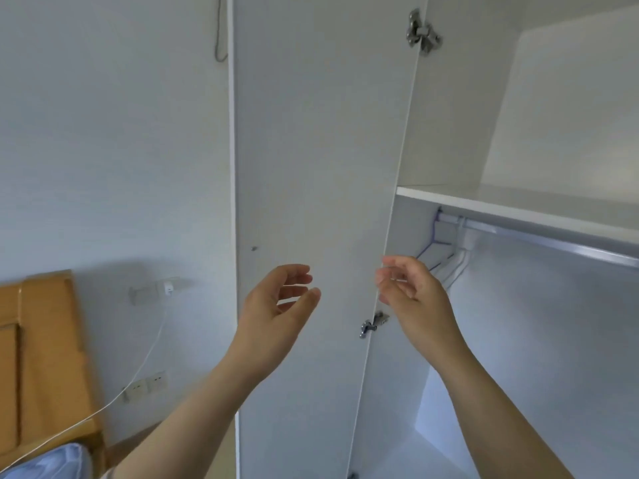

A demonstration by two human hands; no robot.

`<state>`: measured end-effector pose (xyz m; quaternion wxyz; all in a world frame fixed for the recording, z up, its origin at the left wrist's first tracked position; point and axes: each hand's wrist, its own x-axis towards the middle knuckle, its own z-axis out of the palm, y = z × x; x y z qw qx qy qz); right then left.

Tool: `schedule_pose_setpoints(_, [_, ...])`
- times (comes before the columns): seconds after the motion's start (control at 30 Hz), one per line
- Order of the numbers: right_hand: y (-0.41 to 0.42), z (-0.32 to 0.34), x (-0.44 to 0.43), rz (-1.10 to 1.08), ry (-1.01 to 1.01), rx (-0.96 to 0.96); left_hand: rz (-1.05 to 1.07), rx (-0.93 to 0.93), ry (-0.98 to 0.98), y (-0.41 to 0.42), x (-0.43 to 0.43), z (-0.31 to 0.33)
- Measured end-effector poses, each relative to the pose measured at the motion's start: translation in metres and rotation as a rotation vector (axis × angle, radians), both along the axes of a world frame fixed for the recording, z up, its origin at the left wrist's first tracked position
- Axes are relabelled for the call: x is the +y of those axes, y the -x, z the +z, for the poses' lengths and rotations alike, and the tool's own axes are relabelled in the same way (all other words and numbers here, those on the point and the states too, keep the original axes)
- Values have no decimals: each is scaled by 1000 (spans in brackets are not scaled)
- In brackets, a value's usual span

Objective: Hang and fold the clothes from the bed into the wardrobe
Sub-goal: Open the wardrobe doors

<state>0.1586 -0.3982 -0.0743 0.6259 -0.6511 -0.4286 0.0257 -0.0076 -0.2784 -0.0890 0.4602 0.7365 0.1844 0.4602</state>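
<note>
The white wardrobe stands with its left door (pixel 321 150) swung wide. Inside, a shelf (pixel 511 205) runs above a metal hanging rail (pixel 560 242). A few empty hangers (pixel 446 261) hang at the rail's left end, partly hidden behind my right hand. My left hand (pixel 276 302) is raised in front of the door's inner face, fingers loosely curled and holding nothing. My right hand (pixel 411 292) is raised by the door's hinge edge, fingers loosely bent, also holding nothing. No clothes show in the wardrobe.
A wooden headboard (pixel 45 357) and a bit of blue bedding (pixel 52 461) lie at the lower left. A white charger (pixel 168 288) sits in a wall socket, with its cable (pixel 138 375) trailing down to the bed. Hinges (pixel 423 31) stick out on the door's edge.
</note>
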Motion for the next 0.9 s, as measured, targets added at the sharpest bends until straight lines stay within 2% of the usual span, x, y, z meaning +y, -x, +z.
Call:
schedule_pose_setpoints(0.23, [-41, -12, -86, -244, -53, 70, -221, 11, 32, -77, -58, 1])
schedule_pose_setpoints(0.5, [-79, -17, -135, -522, -76, 47, -464, 18, 29, -165, -88, -3])
schedule_pose_setpoints(0.73, [-92, -20, -155, -840, -138, 72, -770, 7, 12, -239, -92, -3])
schedule_pose_setpoints(0.9, [-72, -15, -183, -1140, -191, 59, -1049, -20, 33, -276, -127, 9])
